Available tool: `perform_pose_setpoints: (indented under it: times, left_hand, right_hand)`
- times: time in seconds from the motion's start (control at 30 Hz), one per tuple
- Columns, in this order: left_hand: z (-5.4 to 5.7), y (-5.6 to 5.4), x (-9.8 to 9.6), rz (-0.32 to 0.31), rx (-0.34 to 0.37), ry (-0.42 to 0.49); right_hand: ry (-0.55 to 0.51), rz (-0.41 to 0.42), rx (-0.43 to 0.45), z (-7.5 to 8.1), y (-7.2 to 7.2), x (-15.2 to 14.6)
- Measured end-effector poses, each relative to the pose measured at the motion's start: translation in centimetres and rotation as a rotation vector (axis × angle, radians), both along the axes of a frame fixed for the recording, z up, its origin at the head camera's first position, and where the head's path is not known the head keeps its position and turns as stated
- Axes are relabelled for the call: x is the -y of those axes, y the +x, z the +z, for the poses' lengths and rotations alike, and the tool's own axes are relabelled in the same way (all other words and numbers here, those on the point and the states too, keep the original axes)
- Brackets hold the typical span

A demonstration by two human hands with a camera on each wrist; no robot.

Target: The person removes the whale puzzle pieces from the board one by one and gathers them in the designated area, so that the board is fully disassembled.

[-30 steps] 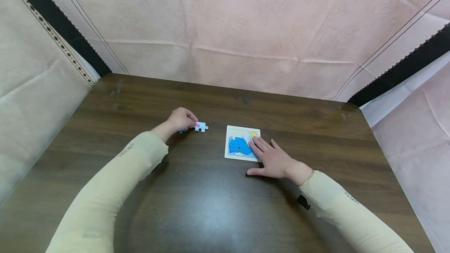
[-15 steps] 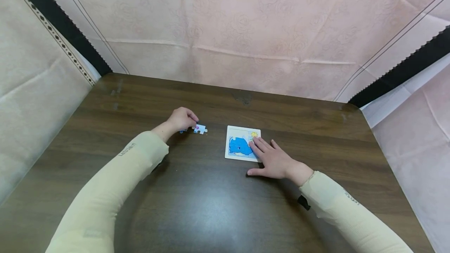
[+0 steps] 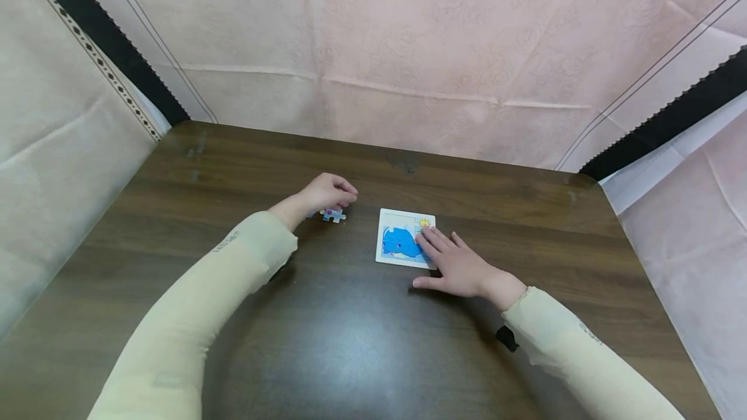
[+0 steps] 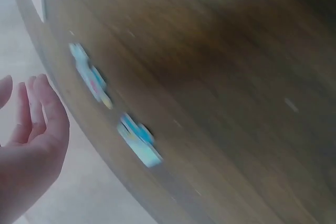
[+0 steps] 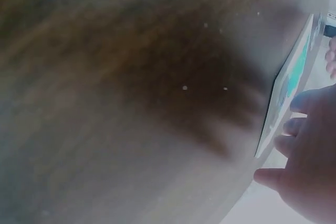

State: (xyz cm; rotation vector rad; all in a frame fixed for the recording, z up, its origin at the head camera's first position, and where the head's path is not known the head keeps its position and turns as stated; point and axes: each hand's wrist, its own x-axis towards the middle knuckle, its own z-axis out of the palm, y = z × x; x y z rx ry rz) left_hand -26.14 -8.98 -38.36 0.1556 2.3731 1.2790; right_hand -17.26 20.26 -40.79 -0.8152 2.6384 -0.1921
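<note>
Over the dark wooden table, my left hand [image 3: 329,192] hovers with loosely curved fingers. The left wrist view shows its fingers [image 4: 50,108] apart from the thumb, with nothing between them. Below it lie two light-blue jigsaw pieces: one with a pink mark [image 3: 334,215], and another [image 4: 139,141] partly hidden by the hand in the head view. To the right lies a square white-framed puzzle board [image 3: 399,260] with a blue whale and a yellow sun. My right hand [image 3: 458,266] rests spread at the board's right side, its fingertips over the picture.
The brown tabletop [image 3: 327,329] stretches around both hands. Pale patterned cloth [image 3: 379,37] hangs behind its far edge and at both sides, with dark bands at the corners.
My left hand has let go of the jigsaw piece with the pink mark, lifted, and moved right. That piece has turned slightly on the table. My right hand and the board stay in place.
</note>
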Motion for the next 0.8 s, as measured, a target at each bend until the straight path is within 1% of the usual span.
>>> perform_pose_setpoints:
  times: [0.23, 0.47, 0.57, 0.67, 0.8]
  left_hand:
    - [-0.3, -0.2, -3.4, -0.021, 0.035, 0.062]
    - [-0.6, -0.2, -6.4, -0.033, 0.068, 0.083]
    - [-1.1, -0.2, -7.4, -0.046, 0.075, 0.079]
    - [-1.5, -0.1, -8.1, -0.06, 0.081, 0.07]
    - [-1.8, 0.1, -8.9, -0.076, 0.103, 0.062]
  right_hand:
    - [-0.016, 0.012, -0.01, -0.3, 1.2, -0.7]
    - [-0.034, 0.055, -0.046, -0.8, 2.6, -1.2]
    - [-0.045, 0.065, -0.05, -1.0, 3.1, -1.3]
    - [-0.022, 0.069, -0.043, -1.3, 3.3, -1.3]
    - [0.012, 0.073, -0.038, -1.5, 3.6, -1.3]
